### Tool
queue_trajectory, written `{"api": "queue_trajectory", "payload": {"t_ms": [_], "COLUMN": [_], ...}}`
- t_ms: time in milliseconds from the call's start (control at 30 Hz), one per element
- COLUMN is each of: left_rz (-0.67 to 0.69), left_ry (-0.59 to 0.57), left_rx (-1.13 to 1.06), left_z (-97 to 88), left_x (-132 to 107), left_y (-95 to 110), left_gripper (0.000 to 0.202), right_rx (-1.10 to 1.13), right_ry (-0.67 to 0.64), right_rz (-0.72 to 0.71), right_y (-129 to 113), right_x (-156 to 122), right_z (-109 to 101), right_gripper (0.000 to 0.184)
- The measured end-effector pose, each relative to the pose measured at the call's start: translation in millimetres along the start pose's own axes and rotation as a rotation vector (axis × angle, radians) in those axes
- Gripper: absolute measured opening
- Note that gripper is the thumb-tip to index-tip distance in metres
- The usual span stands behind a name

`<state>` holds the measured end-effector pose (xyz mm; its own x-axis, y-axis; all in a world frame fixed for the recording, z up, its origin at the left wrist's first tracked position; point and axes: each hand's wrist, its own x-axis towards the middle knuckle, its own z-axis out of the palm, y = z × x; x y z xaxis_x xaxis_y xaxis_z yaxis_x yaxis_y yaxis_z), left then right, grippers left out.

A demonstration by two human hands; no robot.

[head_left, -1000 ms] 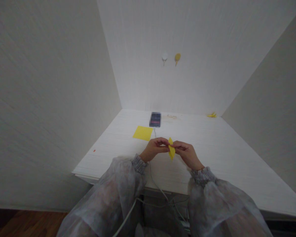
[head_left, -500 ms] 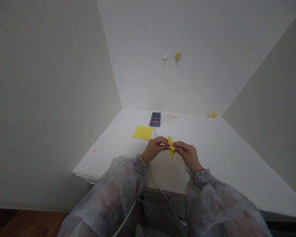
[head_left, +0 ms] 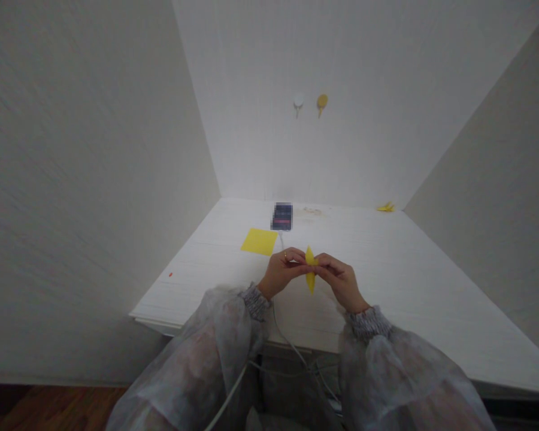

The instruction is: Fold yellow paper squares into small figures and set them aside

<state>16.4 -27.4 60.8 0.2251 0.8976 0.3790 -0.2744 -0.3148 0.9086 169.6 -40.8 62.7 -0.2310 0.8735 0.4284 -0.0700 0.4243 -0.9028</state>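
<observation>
A folded piece of yellow paper [head_left: 310, 282] is held over the white desk, with pointed ends sticking up and down between my hands. My left hand [head_left: 284, 269], a ring on one finger, pinches it from the left. From the right, the thumb and fingers of my right hand [head_left: 342, 280] pinch it at the same spot. The fingertips of both hands nearly meet and hide the middle of the paper. Beyond my left hand, a flat yellow sheet [head_left: 259, 241] lies on the desk.
Behind the sheet a phone with a blurred screen [head_left: 282, 216] lies on the desk [head_left: 197, 263], joined to a white cable [head_left: 288, 341]. A folded yellow paper piece [head_left: 386, 207] sits in the far right corner. Two hooks, white [head_left: 299, 102] and yellow [head_left: 322, 101], hang on the back wall.
The folded paper has turned between my fingers and now looks narrower, its small side flap less visible. Both hands have stayed almost in place.
</observation>
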Motion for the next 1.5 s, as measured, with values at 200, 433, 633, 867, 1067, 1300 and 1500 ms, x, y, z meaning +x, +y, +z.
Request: {"api": "queue_trajectory", "payload": {"t_ms": [200, 433, 633, 867, 1067, 1300, 1500], "left_rz": [-0.082, -0.117, -0.117, -0.128, -0.172, -0.170, -0.139], "left_ry": [0.042, 0.075, 0.091, 0.132, 0.145, 0.141, 0.120], "left_rx": [-0.050, 0.007, -0.032, -0.090, -0.122, -0.055, -0.026], "left_z": [3.3, 4.2, 7.4, 9.8, 10.9, 9.5, 8.0], "left_x": [0, 0, 0, -1, 1, 1, 1], "left_y": [-2, -4, -2, -6, -3, -3, -5], "left_gripper": [0.018, 0.017, 0.016, 0.019, 0.028, 0.032, 0.034], "right_rx": [0.049, 0.035, 0.000, 0.009, -0.009, 0.041, 0.023], "right_ry": [0.045, 0.098, 0.154, 0.200, 0.164, 0.111, 0.106], "right_rz": [0.034, 0.076, 0.151, 0.203, 0.238, 0.271, 0.272], "right_y": [1, 6, 3, 4, 5, 0, -1], "right_x": [0, 0, 0, 0, 0, 1, 3], "right_z": [4, 6, 9, 10, 9, 10, 10], "right_gripper": [0.002, 0.006, 0.013, 0.018, 0.018, 0.019, 0.022]}}
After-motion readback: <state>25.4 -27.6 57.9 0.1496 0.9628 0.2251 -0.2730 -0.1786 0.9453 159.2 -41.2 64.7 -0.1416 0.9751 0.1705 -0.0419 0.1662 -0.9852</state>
